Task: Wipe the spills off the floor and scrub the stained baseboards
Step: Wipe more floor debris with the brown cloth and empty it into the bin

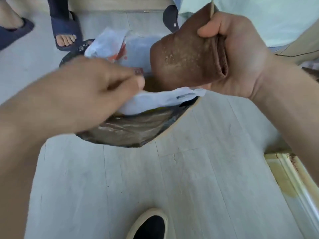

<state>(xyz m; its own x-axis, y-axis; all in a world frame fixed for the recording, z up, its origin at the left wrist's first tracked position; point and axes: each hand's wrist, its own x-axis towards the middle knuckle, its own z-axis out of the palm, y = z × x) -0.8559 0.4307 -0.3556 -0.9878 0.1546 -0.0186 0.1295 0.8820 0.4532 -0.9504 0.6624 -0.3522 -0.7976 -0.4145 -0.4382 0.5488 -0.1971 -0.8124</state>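
My right hand [236,54] is shut on a folded brown cloth [183,56] speckled with crumbs, held over a bin [131,135] lined with a dark bag. A thin stick [211,7] rises from the same grip. My left hand [96,90] is blurred, fingers pinched at the edge of the white plastic bag [155,100] lying in the bin. Whether it grips the bag is unclear. The pale wood-grain floor [155,187] lies below.
Two feet in dark blue slippers [66,30] stand beyond the bin at the upper left. My own black shoe [150,225] is at the bottom centre. A pale, stained baseboard or door sill [290,178] runs along the right. Light fabric [259,18] hangs at the upper right.
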